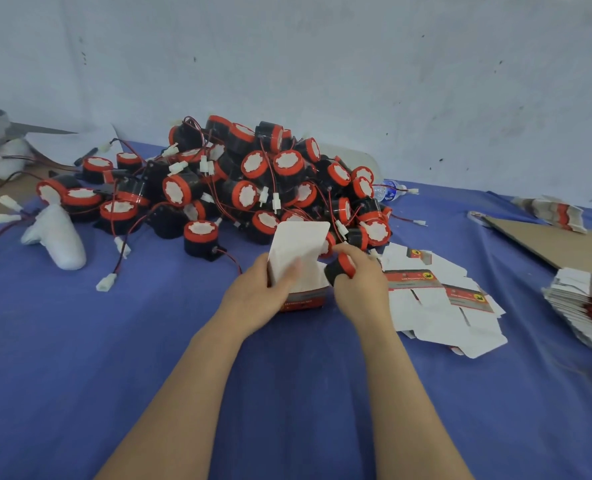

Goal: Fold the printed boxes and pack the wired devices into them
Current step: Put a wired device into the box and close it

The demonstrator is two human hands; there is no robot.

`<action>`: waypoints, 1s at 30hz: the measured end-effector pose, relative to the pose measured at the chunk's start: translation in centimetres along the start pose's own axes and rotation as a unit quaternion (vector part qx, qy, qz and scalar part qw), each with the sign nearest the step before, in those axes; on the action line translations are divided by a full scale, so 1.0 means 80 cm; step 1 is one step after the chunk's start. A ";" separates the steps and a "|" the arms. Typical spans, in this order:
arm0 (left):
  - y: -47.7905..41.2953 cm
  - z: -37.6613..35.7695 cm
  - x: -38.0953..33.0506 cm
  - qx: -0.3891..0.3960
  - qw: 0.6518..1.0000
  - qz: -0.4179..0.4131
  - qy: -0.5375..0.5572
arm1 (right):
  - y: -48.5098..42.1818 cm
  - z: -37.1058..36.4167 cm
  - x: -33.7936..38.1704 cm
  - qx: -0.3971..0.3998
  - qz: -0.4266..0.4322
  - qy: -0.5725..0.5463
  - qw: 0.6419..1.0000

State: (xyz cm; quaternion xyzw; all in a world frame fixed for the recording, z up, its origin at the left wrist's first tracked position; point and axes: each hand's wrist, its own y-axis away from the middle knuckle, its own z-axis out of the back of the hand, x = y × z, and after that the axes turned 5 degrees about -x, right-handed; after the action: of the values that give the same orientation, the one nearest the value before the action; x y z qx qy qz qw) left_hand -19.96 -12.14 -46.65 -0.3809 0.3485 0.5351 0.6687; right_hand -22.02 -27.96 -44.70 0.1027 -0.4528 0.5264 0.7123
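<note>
On the far left of the blue worktop lay a white foam lump. Near it was a loose white plug on a red and black wire. Behind these, by the wall, sat a big pile of wired devices. They were round and black, with red rims and white tops, and their thin wires and white plugs were all tangled up.

In front of the pile, in the middle, the left hand held a printed box. Its fingers were curled round the box's left side. The box stood up on the worktop with its top flap open and pointing up. It was white inside, with red and dark print low down.

Just to the right of the box's open top, the right hand gripped one device. Its fingers were wrapped round the black body and red rim. The device was touching or almost touching the box edge; I could not tell which.

Right of the hands lay some flat boxes, spread out on the worktop. A small water bottle lay behind them, at the edge of the pile. Further right lay a brown cardboard sheet. At the far right edge was a thick stack of flat boxes.
</note>
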 end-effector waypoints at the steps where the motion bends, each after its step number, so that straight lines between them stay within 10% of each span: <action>1: 0.001 -0.002 -0.002 -0.012 1.000 0.010 0.012 | 0.003 -0.001 0.003 -0.017 0.014 0.028 0.999; 7: 0.000 -0.015 -0.007 -0.045 0.998 0.006 0.041 | 0.028 -0.029 0.030 -0.019 0.221 0.074 0.972; 13: -0.002 -0.013 -0.003 -0.043 0.997 0.014 0.068 | 0.025 -0.027 0.021 0.064 0.172 -0.002 0.983; 22: -0.004 -0.010 -0.004 -0.058 0.995 0.065 0.051 | 0.026 -0.021 0.035 0.114 0.207 0.165 0.958; 28: 0.000 -0.008 -0.009 -0.018 0.999 0.029 -0.003 | 0.002 0.018 0.010 -0.207 -0.014 -0.001 0.978; 30: 0.000 -0.007 -0.009 0.016 1.000 0.004 0.011 | -0.008 0.030 -0.005 -0.184 -0.116 0.000 0.976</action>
State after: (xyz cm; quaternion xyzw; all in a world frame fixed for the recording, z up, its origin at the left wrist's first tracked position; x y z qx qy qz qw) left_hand -20.16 -12.94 -46.27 -0.3745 0.3660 0.5278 0.6688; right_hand -22.78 -30.00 -43.39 0.0217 -0.5267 0.3477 0.7753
